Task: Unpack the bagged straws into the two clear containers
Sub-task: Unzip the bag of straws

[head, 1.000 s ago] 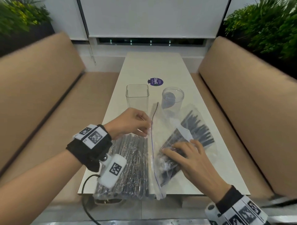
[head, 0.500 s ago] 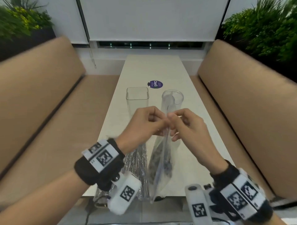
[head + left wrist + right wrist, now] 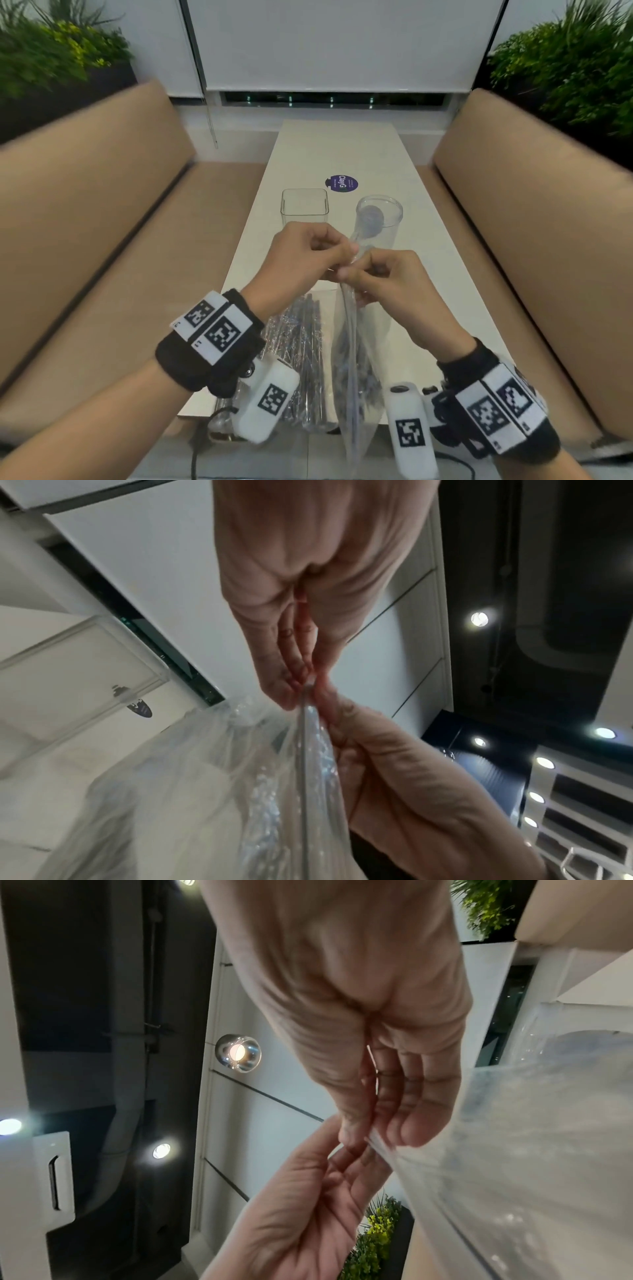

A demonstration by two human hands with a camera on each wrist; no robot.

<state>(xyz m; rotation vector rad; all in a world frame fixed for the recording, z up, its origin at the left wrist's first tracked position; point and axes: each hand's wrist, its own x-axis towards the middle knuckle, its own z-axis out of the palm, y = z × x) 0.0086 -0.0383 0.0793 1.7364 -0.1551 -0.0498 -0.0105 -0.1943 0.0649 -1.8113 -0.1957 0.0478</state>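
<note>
A clear zip bag (image 3: 354, 370) of dark straws hangs upright above the table's near end. My left hand (image 3: 308, 260) and right hand (image 3: 380, 277) meet at its top edge, each pinching the bag's mouth (image 3: 304, 696) between thumb and fingers. In the right wrist view the bag (image 3: 514, 1150) slants away from the pinch. A second clear bag (image 3: 301, 342) full of dark straws lies flat on the table under my left wrist. Beyond my hands stand a square clear container (image 3: 305, 207) and a round clear container (image 3: 380, 214), both upright.
The narrow white table (image 3: 342, 150) runs away from me, with a purple round sticker (image 3: 341, 183) past the containers. Tan bench seats (image 3: 102, 212) flank it on both sides. Green plants (image 3: 575, 58) sit behind the benches.
One second ago the bag lay on the table under my right hand. Both hands have since lifted it upright and now pinch its top edge close together.
</note>
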